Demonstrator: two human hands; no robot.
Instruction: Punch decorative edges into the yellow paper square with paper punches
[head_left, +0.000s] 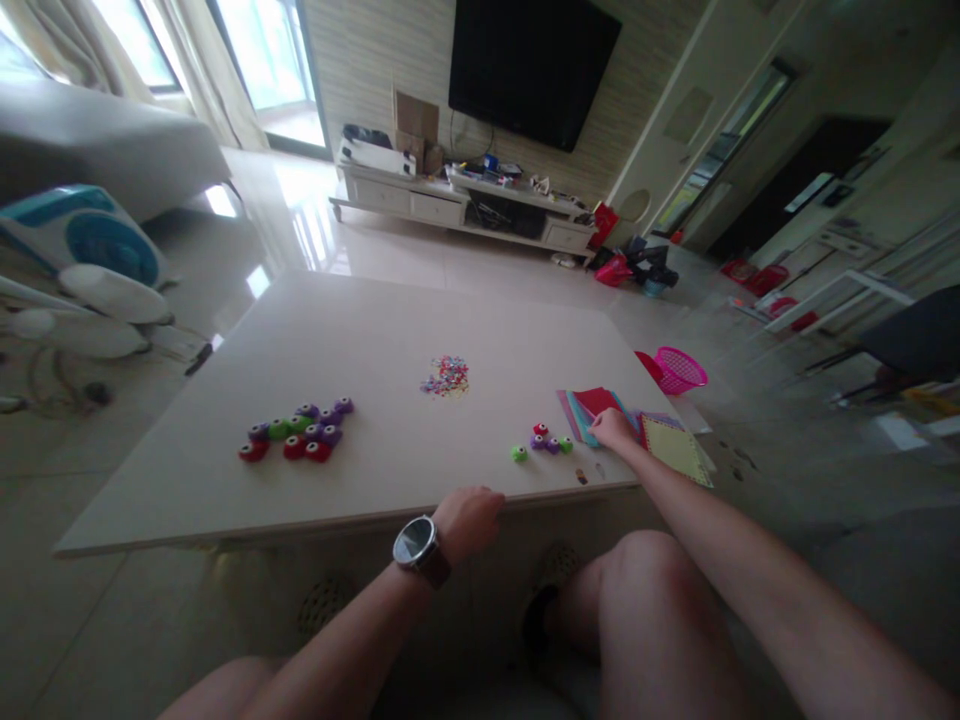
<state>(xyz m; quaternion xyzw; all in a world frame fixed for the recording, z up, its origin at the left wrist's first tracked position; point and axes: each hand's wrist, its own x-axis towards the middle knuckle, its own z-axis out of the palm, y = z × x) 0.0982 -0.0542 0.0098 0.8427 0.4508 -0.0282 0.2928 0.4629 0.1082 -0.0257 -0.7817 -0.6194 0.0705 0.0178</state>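
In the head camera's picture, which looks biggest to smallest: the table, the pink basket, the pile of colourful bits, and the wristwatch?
1. Table, by far the largest.
2. Pink basket.
3 and 4. Wristwatch and pile of colourful bits look about alike; the watch sits nearer the camera, so I would not rank them.

A home living room is shown: a wall-mounted TV point(531, 62) is seen above a low cabinet point(457, 205), with curtained windows point(262, 50), a sofa point(105, 145) and glossy tiled floor point(465, 265).

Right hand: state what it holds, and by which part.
Right hand rests on the stack of coloured paper sheets at its near edge; whether its grip has closed on a sheet cannot be told.
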